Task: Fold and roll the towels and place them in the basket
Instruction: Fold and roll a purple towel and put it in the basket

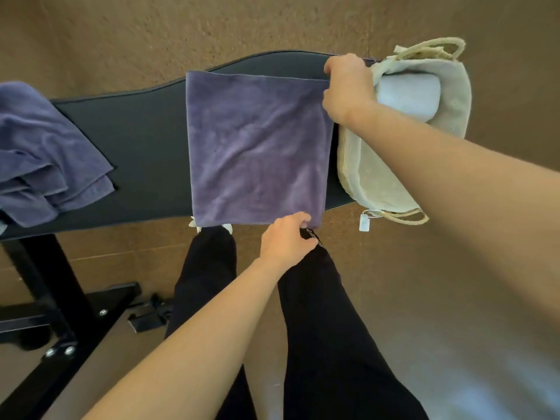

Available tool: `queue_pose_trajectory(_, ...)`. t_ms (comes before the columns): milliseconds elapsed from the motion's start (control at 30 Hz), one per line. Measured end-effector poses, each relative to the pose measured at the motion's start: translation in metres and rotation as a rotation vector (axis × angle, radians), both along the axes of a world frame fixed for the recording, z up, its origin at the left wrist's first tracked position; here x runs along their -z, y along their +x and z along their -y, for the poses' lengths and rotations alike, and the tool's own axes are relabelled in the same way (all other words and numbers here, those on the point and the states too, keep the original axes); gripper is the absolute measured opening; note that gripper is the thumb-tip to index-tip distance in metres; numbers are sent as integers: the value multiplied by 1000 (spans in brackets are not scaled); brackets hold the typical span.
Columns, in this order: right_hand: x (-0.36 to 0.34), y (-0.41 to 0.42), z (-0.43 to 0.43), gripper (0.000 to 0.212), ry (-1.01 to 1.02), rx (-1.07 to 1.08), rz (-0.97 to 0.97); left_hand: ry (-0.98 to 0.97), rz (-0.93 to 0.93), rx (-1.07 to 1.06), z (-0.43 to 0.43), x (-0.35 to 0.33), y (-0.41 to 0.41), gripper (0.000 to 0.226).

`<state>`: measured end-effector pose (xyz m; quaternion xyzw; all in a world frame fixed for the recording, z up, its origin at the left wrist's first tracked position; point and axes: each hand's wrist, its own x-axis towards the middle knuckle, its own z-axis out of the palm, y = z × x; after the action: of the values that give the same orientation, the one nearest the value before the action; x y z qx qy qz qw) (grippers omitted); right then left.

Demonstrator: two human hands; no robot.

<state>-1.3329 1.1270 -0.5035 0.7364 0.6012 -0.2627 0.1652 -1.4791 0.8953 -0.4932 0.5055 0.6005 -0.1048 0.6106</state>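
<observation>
A: What do we see furthest left of our grip?
B: A rumpled heap of blue towels (45, 153) on the left end of the bench (145, 140), well apart from both our hands.

A: And the piece we hold?
B: The purple towel (257, 147) lies spread flat across the bench, and its near edge hangs just over the bench's edge. Our left hand (288, 237) curls its fingers round the near right corner and grasps it. Our right hand (348, 86) is clenched on the far right corner, straight beyond the left one.

A: What stands right of the grip?
B: The basket (378, 177) sits on the bench's right end, just beside the purple towel, and our right wrist crosses its rim. A pale roll (409, 98) lies inside, just right of our right hand. A tag (363, 222) hangs by the near handle, right of our left hand.
</observation>
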Motion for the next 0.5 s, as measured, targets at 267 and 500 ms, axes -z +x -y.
queue_pose_trajectory(267,9,-25,94,27,-33,376,-293,309,-445,-340,-24,19,-79,31)
queue_pose_trajectory(500,38,-37,192,76,-266,940,-147,105,-623,-488,-42,47,-156,68)
